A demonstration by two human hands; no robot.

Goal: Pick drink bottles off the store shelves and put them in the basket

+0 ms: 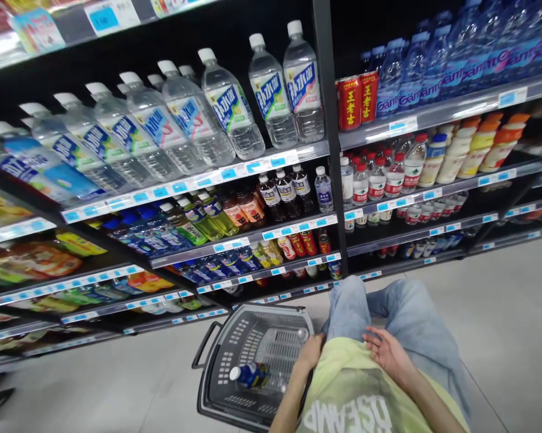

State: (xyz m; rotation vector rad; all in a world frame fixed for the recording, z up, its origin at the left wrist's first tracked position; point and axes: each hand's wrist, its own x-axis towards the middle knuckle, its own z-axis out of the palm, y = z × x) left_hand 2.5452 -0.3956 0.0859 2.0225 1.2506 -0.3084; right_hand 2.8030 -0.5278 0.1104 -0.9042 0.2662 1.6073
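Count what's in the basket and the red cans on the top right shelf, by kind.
Bottles in the basket: 1, blue label, lying on its side
Red cans: 2
Total: 3
Left hand rests at the basket's rim; right hand lies open on the lap.

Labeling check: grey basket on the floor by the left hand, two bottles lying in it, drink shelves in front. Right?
Not quite. The head view shows only one bottle lying in the grey basket, blue-labelled with a white cap. The rest holds: the basket sits on the floor, the left hand is at its rim, and the drink shelves stand in front.
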